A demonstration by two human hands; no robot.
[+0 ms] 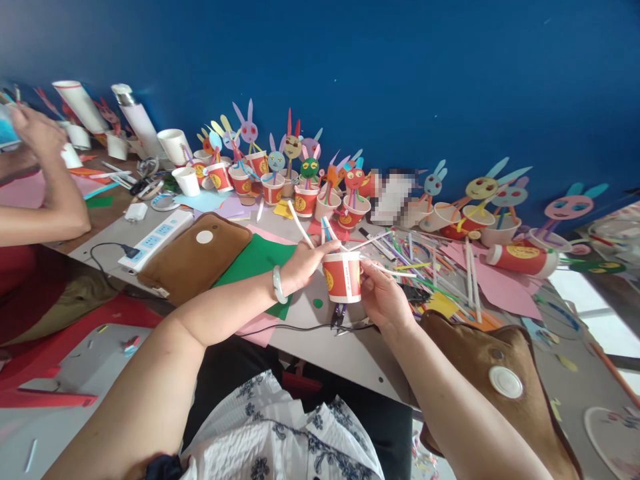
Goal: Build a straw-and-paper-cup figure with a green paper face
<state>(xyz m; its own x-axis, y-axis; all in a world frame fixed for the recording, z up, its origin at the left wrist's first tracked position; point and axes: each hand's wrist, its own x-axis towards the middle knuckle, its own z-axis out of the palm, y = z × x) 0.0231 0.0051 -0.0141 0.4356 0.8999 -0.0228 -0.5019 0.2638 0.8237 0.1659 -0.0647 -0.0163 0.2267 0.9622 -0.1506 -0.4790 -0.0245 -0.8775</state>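
Observation:
A red and white paper cup [336,281] is held upright between my hands, above the near edge of the table. My left hand [301,265], a pale bangle at its wrist, closes on the cup's left side near the rim. A white stick [300,225] juts up beside its fingers. Blue and white strips [327,230] rise from the cup's mouth. My right hand [389,300] pinches the cup's right side, and a thin white stick [395,271] extends past its fingers. Dark pointed tool tips [339,319] show below the cup; the rest is hidden.
Finished cup figures with paper bunny heads [249,131] line the blue wall. Loose coloured sticks [425,263] lie to the right. Brown pouches [197,250] flank me, with green paper [257,267] and a power strip [157,239] leftward. Another person's arm [55,180] works at far left.

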